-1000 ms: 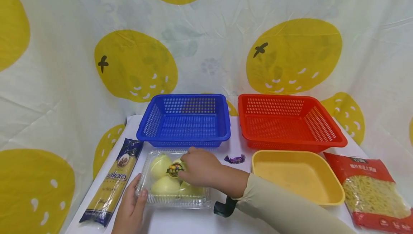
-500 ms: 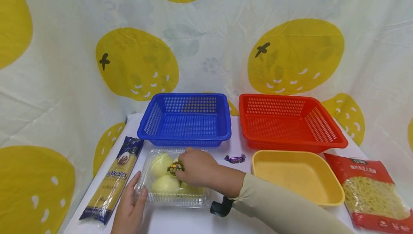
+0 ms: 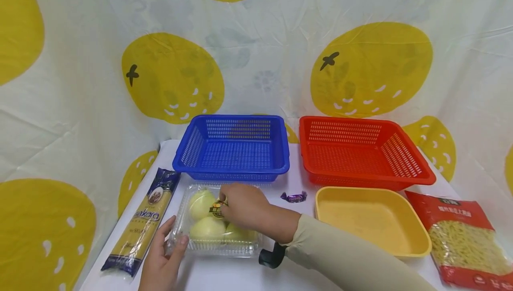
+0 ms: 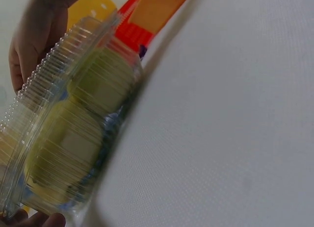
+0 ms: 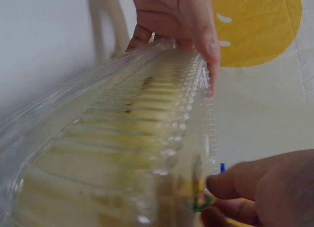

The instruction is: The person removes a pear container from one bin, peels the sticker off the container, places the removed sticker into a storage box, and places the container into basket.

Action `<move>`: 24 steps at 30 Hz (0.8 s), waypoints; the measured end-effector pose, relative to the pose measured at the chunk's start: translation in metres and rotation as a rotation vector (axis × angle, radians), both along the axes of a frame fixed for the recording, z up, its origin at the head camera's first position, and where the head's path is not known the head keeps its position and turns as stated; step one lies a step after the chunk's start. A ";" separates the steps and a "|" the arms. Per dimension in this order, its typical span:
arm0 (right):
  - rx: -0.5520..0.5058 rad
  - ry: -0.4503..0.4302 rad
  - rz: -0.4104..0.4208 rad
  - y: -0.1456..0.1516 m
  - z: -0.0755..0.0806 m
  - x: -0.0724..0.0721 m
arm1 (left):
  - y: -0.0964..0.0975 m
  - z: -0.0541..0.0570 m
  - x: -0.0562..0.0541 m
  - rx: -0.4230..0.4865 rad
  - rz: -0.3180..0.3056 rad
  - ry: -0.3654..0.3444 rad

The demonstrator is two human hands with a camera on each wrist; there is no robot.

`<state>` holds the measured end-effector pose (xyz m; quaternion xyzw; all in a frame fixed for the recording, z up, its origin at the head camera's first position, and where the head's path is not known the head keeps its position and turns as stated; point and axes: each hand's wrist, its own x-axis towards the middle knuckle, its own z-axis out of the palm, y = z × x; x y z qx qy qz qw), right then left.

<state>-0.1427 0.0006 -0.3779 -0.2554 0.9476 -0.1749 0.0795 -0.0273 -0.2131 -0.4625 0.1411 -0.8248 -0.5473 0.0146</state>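
A clear plastic clamshell box (image 3: pixel 218 250) of pale yellow-green fruit (image 3: pixel 202 205) sits on the white table in front of the blue basket. My left hand (image 3: pixel 162 260) grips its left end, thumb at the near corner; those fingertips (image 4: pixel 53 220) show low in the left wrist view. From the right, my right hand (image 3: pixel 244 206) reaches across the lid and pinches the edge of a dark round sticker (image 3: pixel 216 209). Thumb and finger meet at the sticker (image 5: pixel 198 190) in the right wrist view. The sticker's near part lies over the lid, its right edge hidden by the fingers.
Behind stand a blue basket (image 3: pixel 236 176) and a red basket (image 3: pixel 368 178). A yellow tub (image 3: pixel 368 219) and a red noodle bag (image 3: pixel 465 242) are at right. A purple-wrapped candy (image 3: pixel 294 197) lies between box and tub. Left of the box lies a spaghetti pack (image 3: pixel 140 224).
The right fingers have worked at the sticker, and its edge now looks raised and tilted. The left hand keeps its grip on the box. The head view has shifted slightly.
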 end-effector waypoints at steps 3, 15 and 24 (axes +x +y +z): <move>-0.044 0.016 -0.011 0.000 -0.004 -0.004 | 0.001 0.001 0.000 0.009 0.000 -0.009; -0.236 -0.039 0.009 0.006 -0.005 -0.011 | 0.002 0.007 0.000 -0.025 -0.022 -0.023; -0.480 -0.149 0.071 0.011 0.004 -0.014 | 0.001 0.003 0.002 -0.034 -0.034 0.032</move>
